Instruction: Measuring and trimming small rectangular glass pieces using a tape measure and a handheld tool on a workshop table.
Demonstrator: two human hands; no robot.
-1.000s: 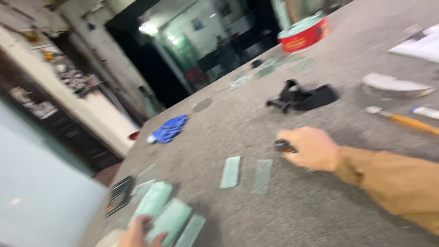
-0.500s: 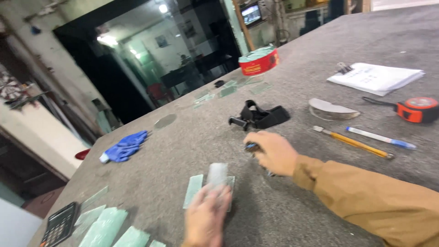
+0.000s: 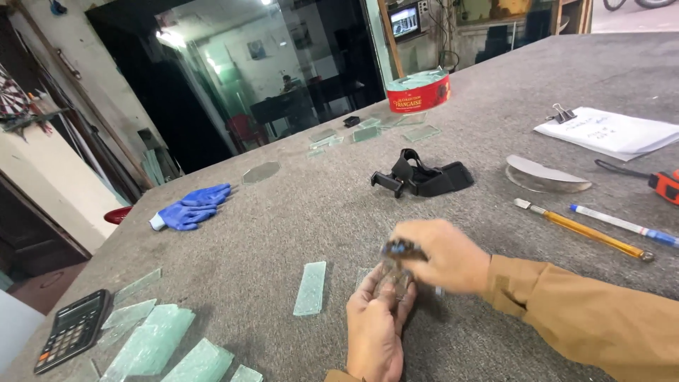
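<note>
My left hand (image 3: 375, 325) holds a small textured glass strip (image 3: 393, 281) upright near the table's front edge. My right hand (image 3: 442, 255), in a tan sleeve, is closed on a small dark tool (image 3: 400, 248) pressed against the top of that strip. Another glass strip (image 3: 310, 287) lies flat on the grey felt table (image 3: 297, 212), just left of my hands. Several more glass pieces (image 3: 152, 343) sit in a pile at the front left.
A calculator (image 3: 73, 328) lies front left, blue gloves (image 3: 191, 207) farther back. A black strap device (image 3: 423, 177), a curved glass piece (image 3: 544, 176), a glass cutter (image 3: 583, 229), pen (image 3: 622, 225), tape measure (image 3: 665, 185), papers with clip (image 3: 608, 131) and red tin (image 3: 419, 90) lie beyond.
My left hand brought a glass strip from the pile at the left to the middle. My right hand has closed in on it with the tool. The view has swung right.
</note>
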